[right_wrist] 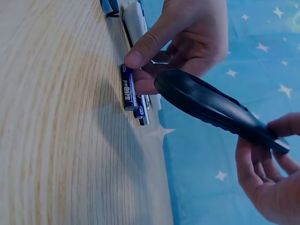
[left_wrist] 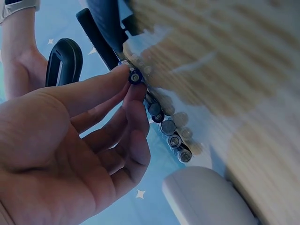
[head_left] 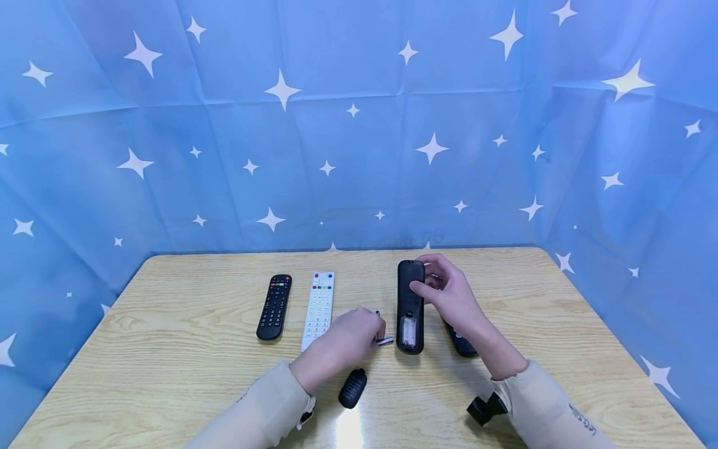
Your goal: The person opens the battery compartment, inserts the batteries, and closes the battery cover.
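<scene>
My left hand (head_left: 353,333) pinches a blue-and-silver battery (right_wrist: 127,89) between thumb and fingertips, close over the table. Several more batteries (left_wrist: 174,140) lie in a row beside it. My right hand (head_left: 451,299) grips a black remote control (head_left: 411,284) by its far end, with its back turned up toward the head camera. At the remote's near end the battery compartment (head_left: 409,330) is uncovered and looks pale inside. In the right wrist view, the held remote is tilted above the table. A small black battery cover (head_left: 352,388) lies on the table near my left wrist.
A white remote (head_left: 320,299) lies left of centre, partly behind my left hand, with a black remote (head_left: 274,307) farther left. Another black remote (head_left: 464,346) is partly hidden under my right forearm. A blue star-patterned curtain (head_left: 336,137) stands behind the wooden table (head_left: 185,337).
</scene>
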Tool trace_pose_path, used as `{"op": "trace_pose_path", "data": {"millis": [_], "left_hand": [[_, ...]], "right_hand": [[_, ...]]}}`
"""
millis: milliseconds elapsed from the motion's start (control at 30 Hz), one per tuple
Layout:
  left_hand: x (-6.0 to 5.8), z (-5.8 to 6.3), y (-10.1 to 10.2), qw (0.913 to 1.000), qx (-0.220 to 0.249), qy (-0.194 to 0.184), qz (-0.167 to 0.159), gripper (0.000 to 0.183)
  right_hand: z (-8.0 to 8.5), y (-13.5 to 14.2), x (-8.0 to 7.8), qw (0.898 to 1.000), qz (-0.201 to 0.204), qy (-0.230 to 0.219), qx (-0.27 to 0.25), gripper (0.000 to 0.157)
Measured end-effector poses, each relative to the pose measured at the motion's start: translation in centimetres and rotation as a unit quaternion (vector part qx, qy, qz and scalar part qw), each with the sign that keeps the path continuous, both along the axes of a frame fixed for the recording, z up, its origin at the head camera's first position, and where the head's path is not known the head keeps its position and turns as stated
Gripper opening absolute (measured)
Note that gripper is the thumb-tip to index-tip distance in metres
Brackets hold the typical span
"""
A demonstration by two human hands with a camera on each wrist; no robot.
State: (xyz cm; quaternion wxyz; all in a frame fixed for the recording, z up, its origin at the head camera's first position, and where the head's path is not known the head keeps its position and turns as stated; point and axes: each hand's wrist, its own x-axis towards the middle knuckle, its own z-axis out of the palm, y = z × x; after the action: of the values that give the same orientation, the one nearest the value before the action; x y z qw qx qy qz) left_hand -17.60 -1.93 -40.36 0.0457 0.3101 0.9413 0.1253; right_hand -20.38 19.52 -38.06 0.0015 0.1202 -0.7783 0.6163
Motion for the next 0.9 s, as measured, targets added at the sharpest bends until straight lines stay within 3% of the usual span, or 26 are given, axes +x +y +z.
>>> {"op": "trace_pose_path", "data": {"millis": [667,900], "left_hand": [[0.44,0.25,0.40,0.9991,-0.022,-0.028,0.022,0.034],[0.60,0.44,0.19,0.9989,-0.011,-0.038,0.025,0.036]], "right_hand": [[-0.07,-0.02,0.08,1.000,0.002,-0.002,0.006,0.042],[-0.06,-0.02,0.02,1.000,0.003,0.000,0.008,0.042]]}}
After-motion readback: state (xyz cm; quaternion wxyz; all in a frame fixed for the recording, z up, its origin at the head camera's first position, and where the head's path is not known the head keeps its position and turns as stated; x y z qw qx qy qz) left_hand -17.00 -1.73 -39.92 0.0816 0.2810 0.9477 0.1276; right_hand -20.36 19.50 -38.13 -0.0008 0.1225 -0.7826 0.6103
